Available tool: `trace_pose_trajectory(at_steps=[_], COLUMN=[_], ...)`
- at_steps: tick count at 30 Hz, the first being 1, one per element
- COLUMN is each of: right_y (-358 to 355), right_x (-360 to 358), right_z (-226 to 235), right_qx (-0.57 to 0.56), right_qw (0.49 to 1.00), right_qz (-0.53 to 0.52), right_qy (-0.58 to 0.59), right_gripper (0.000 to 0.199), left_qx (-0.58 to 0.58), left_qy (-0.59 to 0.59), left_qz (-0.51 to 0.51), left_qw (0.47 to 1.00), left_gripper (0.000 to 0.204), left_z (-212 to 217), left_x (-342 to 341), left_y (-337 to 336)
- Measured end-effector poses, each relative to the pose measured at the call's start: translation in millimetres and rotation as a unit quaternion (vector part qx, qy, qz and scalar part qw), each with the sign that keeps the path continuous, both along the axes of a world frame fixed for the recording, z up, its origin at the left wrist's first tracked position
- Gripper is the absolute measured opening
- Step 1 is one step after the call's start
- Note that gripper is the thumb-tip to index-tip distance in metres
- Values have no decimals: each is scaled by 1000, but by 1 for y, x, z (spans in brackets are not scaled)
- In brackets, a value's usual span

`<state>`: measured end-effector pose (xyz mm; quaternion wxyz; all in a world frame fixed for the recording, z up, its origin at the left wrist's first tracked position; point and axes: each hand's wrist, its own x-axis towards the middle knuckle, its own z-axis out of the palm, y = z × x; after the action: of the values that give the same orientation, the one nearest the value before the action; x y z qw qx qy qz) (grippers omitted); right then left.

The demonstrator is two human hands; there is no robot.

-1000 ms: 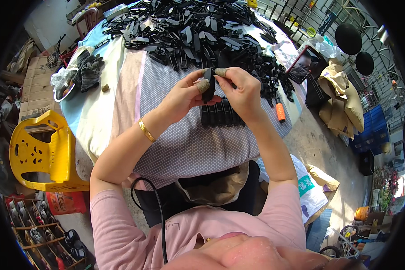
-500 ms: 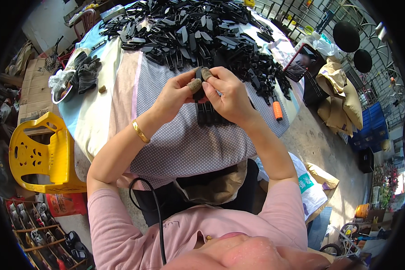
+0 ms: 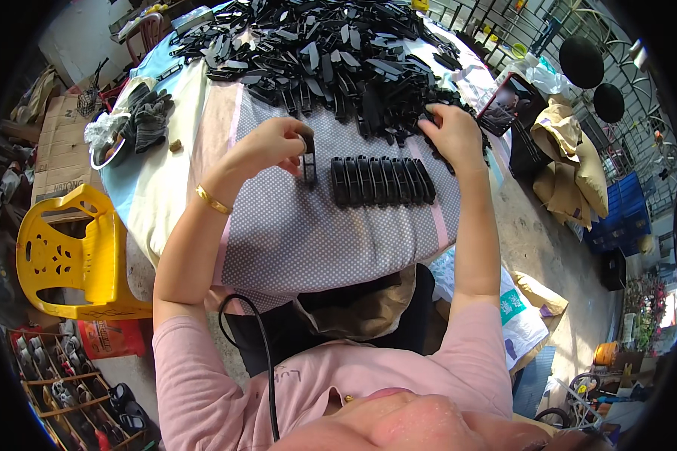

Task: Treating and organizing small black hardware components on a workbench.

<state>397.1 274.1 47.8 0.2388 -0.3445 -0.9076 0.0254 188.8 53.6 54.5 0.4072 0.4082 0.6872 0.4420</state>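
Observation:
Pinched in the fingers of my left hand, a narrow black plastic piece stands upright just above or on the dotted cloth. To its right, several similar black pieces lie side by side in a neat row. My right hand is at the right end of the heap, its curled fingers among small black parts. What those fingertips hold, if anything, is hidden. A large heap of loose black plastic parts covers the far side of the table.
A phone leans at the table's right edge. Dark gloves, a white container and a small brown finger cover lie at left. A yellow chair stands left; stuffed sacks stand right. A black cable hangs before me.
My hands, together on a black piece before, have parted. The left moved left and down with a black piece; the right went right to the small parts, uncovering the row.

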Motion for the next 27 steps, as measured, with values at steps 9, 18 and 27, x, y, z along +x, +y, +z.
trace_pose_trajectory(at_steps=[9, 18, 27], right_y=[12, 6, -23], right_x=[-2, -25, -63], right_z=[-18, 0, 7], right_qx=[-20, -398, -438], right_qw=[999, 894, 869], right_qz=[-24, 108, 192], right_qy=[-13, 175, 127], right_gripper=[30, 35, 35], left_qx=[-72, -56, -63], left_qy=[108, -18, 93], left_qz=[-81, -19, -71], left_qw=[988, 998, 991], left_gripper=[37, 42, 41], left_z=[-8, -9, -16], left_x=[8, 23, 20], left_y=[3, 3, 3])
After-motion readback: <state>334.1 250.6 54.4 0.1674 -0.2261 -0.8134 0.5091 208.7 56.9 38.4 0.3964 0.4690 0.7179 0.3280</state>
